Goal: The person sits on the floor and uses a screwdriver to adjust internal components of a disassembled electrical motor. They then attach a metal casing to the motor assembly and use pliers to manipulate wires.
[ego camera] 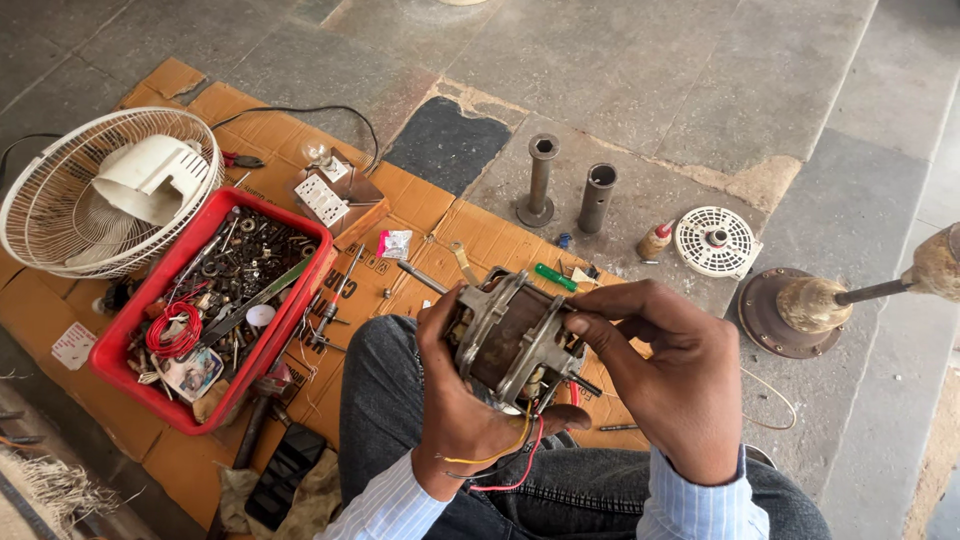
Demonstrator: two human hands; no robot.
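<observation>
Your left hand (455,400) wraps shut around the motor (512,340) from seven o'clock, over your lap, with loose wires (505,465) trailing across that wrist. Your right hand (670,375) pinches its three o'clock end; if either grip slackens, it could drop onto the cardboard (440,215), or the wires could snag and tear.

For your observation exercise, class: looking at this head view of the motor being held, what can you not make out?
- Motor: its underside, hidden by the left hand and right hand.
- Wires: where they join the motor, hidden behind the left hand.
- Red tray: its small parts, too small and jumbled to tell apart.
- Rod: cut off by the right edge.
</observation>
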